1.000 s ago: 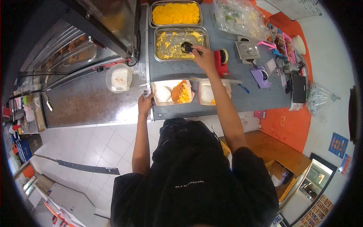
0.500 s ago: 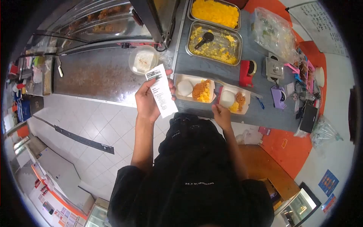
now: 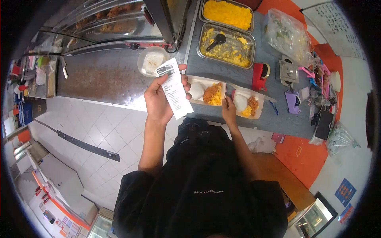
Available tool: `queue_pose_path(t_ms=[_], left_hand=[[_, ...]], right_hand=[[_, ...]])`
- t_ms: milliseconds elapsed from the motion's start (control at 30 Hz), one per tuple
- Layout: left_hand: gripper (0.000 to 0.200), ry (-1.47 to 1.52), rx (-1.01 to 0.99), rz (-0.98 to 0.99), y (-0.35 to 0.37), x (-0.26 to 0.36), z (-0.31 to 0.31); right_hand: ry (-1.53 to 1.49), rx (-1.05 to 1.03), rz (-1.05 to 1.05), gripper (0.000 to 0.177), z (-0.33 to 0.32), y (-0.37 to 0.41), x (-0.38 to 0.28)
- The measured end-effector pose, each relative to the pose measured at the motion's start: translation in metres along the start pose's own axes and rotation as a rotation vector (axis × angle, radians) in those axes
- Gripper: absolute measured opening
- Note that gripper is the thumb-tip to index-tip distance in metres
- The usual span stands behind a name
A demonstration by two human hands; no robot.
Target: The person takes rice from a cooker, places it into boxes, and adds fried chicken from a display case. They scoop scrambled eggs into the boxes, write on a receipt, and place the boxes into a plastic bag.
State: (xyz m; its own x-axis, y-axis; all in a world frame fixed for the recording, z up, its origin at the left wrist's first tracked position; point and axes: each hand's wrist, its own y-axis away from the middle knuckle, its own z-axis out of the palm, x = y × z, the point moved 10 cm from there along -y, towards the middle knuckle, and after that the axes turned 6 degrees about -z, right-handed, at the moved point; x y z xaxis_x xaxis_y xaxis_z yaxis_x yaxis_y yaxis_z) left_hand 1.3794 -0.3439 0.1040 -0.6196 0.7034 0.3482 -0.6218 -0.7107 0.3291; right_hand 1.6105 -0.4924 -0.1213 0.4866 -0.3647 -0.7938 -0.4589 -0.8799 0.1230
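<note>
A long printed receipt (image 3: 175, 93) is pinched in my left hand (image 3: 158, 101), held up over the counter's front edge. My right hand (image 3: 229, 111) has its fingers curled together between two open paper food boxes; whether they grip a box edge or something small is hidden. The left paper box (image 3: 217, 81) holds a white dome of rice (image 3: 196, 91) and a piece of fried chicken (image 3: 210, 92) with yellow egg-like food. In the right paper box (image 3: 258, 104) lie another white rice dome (image 3: 240, 103), brown chicken and more yellow food.
Behind the boxes sit a metal tray (image 3: 254, 43) with a black scoop (image 3: 216, 41) and a fuller tray of yellow food (image 3: 227, 15). A red tape dispenser (image 3: 258, 77), blue pen (image 3: 274, 107) and plastic tub (image 3: 152, 61) are nearby. A glass food warmer (image 3: 107, 23) stands left.
My right hand has moved slightly up and left, into the space between the boxes. My left hand has shifted a little right with the receipt.
</note>
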Motion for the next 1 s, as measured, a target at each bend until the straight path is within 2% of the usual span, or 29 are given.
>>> queue_pose_path(t_ms=[233, 300, 433, 633, 700, 800, 900, 933, 1000], left_hand=[[0.052, 0.009, 0.018, 0.017, 0.002, 0.002, -0.011], [0.052, 0.011, 0.031, 0.027, 0.003, 0.004, -0.013], [0.052, -0.014, 0.053, 0.055, 0.003, 0.007, -0.019], [0.051, 0.019, 0.056, 0.042, 0.003, 0.005, -0.027], [0.05, -0.008, 0.051, 0.045, 0.002, 0.005, -0.027], [0.049, -0.012, 0.037, 0.036, 0.002, 0.006, -0.024], [0.049, -0.028, 0.042, 0.042, 0.001, 0.008, -0.022], [0.049, -0.026, 0.043, 0.045, 0.001, 0.009, -0.022], [0.049, -0.053, 0.046, 0.05, 0.0, 0.01, -0.021]], right_hand=[[-0.003, -0.011, 0.018, 0.03, -0.003, 0.01, 0.004], [-0.06, 0.037, -0.071, 0.031, -0.006, 0.014, -0.001], [-0.024, 0.014, -0.117, 0.031, -0.003, 0.013, -0.017], [-0.012, 0.029, -0.015, 0.033, 0.001, -0.004, -0.014], [-0.101, 0.056, 0.134, 0.032, 0.006, -0.007, 0.006], [-0.053, 0.084, 0.042, 0.034, 0.007, -0.014, 0.006], [-0.031, 0.147, 0.071, 0.031, -0.001, -0.016, 0.009], [-0.029, 0.144, 0.069, 0.031, -0.005, -0.017, 0.003], [0.063, 0.012, 0.001, 0.029, -0.002, -0.021, -0.011]])
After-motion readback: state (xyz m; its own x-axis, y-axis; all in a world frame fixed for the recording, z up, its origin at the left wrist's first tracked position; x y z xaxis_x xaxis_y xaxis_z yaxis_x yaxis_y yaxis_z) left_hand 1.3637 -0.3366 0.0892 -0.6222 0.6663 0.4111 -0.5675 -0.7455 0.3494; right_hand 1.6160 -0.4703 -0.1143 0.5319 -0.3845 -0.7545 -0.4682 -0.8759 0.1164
